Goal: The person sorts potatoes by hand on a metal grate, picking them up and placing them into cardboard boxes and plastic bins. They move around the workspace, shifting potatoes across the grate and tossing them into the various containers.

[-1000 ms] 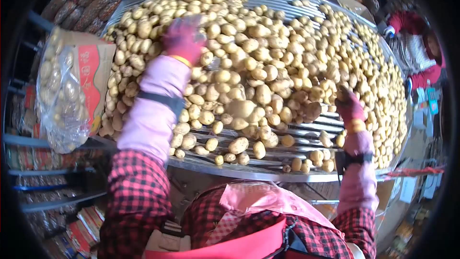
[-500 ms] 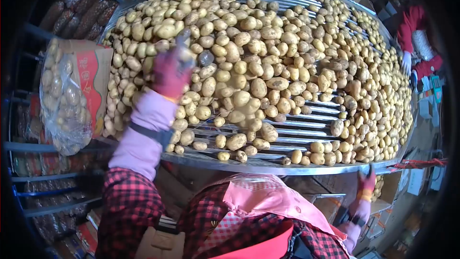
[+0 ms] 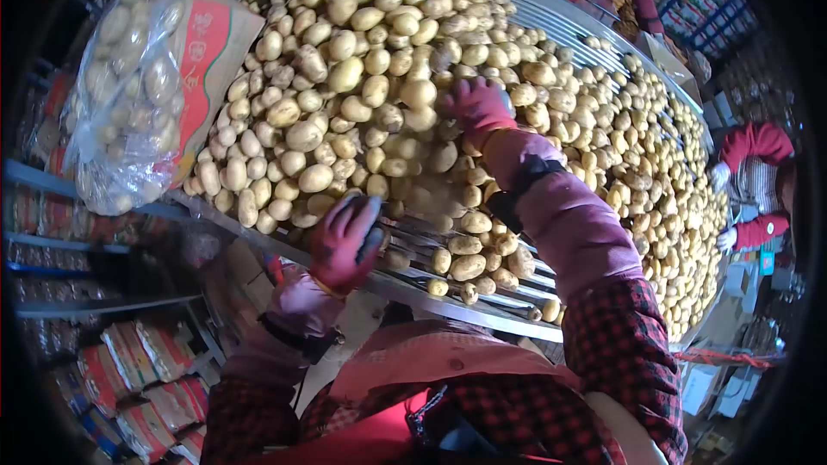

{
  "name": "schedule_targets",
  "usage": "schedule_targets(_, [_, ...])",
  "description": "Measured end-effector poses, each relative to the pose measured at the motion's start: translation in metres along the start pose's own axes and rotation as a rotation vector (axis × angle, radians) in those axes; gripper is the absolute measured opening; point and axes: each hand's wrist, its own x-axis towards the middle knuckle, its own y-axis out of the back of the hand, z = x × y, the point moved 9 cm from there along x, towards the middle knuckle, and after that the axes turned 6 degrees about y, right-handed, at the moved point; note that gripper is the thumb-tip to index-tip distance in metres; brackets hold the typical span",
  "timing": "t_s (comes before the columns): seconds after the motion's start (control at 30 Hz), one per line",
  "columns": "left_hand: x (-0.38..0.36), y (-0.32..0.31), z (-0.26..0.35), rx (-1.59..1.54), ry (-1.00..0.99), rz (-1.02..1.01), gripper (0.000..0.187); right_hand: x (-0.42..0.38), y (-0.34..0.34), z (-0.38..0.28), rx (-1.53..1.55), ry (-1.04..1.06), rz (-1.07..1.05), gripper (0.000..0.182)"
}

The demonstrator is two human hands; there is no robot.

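Observation:
A broad heap of potatoes (image 3: 345,73) covers the slatted metal table (image 3: 405,245) in front of me. My right hand (image 3: 482,110), in a red glove, reaches into the middle of the heap. Its fingers are apart and touch the potatoes; the tips are partly hidden among them. Near the front edge, my left hand (image 3: 347,243) wears a red glove with grey fingertips. Its fingers are stretched out beside the lowest potatoes, and I see nothing held in it. Between the two hands, several potatoes are blurred.
At the left stands a cardboard box (image 3: 226,52) with a clear plastic bag of potatoes (image 3: 125,90). Another person in red sleeves (image 3: 758,145) works at the table's right end. Packed bags (image 3: 151,362) fill shelves at lower left. A red rope (image 3: 732,357) hangs at right.
My view has turned left. My left hand has come back from the heap to the front edge. My right hand has risen from below the table's right front edge onto the potatoes.

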Motion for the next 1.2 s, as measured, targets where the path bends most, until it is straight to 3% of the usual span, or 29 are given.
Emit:
schedule_targets(0.07, [-0.012,0.014,-0.023,0.091,0.005,0.077,0.047,-0.008,0.015,0.004,-0.019,0.011,-0.016,0.033])
schedule_targets(0.17, [-0.026,0.019,-0.053,0.153,-0.013,0.131,0.047,-0.051,0.049,0.033,0.451,0.049,0.354,0.044])
schedule_targets(0.23, [-0.030,0.012,-0.062,0.177,-0.027,0.140,0.048,-0.076,0.022,0.072,1.507,-0.203,0.743,0.056])
schedule_targets(0.27, [-0.030,0.011,-0.062,0.176,-0.037,0.139,0.048,-0.077,0.009,0.092,1.654,-0.217,0.680,0.066])
schedule_targets(0.3, [-0.032,0.010,-0.061,0.175,-0.048,0.130,0.048,-0.078,0.026,0.088,1.953,-0.440,0.682,0.052])
schedule_targets(0.37, [-0.032,0.010,-0.063,0.158,-0.027,0.104,0.047,-0.045,0.012,0.108,2.050,-0.459,0.458,0.034])
schedule_targets(0.4, [-0.031,0.011,-0.062,0.168,-0.032,0.108,0.046,-0.030,0.029,0.092,1.913,-0.414,0.397,0.025])
schedule_targets(0.5, [-0.033,0.011,-0.064,0.167,-0.059,0.115,0.045,0.011,0.079,0.034,0.275,-0.216,-0.026,0.059])
schedule_targets(0.53, [-0.034,0.012,-0.063,0.154,-0.071,0.112,0.047,0.022,0.063,0.031,0.186,-0.233,-0.201,0.076])
schedule_targets(0.63, [-0.035,0.014,-0.065,0.124,-0.065,0.130,0.044,0.030,0.055,0.009,0.170,-0.260,-0.348,0.081])
schedule_targets(0.77, [-0.038,0.012,-0.069,0.094,-0.048,0.110,0.044,0.031,0.045,0.001,-0.002,-0.348,-0.280,0.059])
schedule_targets(0.97, [-0.038,0.016,-0.060,0.085,-0.123,0.125,0.046,0.021,0.051,0.001,0.041,-0.369,-0.205,0.061])
schedule_targets(1.0, [-0.037,0.015,-0.059,0.084,-0.131,0.099,0.048,0.014,0.055,0.001,0.072,-0.388,-0.114,0.061])
schedule_targets(1.1, [-0.033,0.014,-0.058,0.110,-0.137,0.057,0.050,-0.013,0.019,0.028,0.522,-0.370,0.073,0.058])
schedule_targets(1.13, [-0.033,0.011,-0.055,0.113,-0.144,0.042,0.050,-0.040,0.031,0.027,0.729,-0.450,0.253,0.050])
schedule_targets(1.17, [-0.030,0.014,-0.051,0.110,-0.171,0.051,0.050,-0.066,0.008,0.030,1.349,-0.364,0.515,0.045])
schedule_targets(1.2, [-0.031,0.011,-0.052,0.112,-0.178,0.021,0.051,-0.106,0.013,0.027,1.508,-0.496,0.535,0.045])
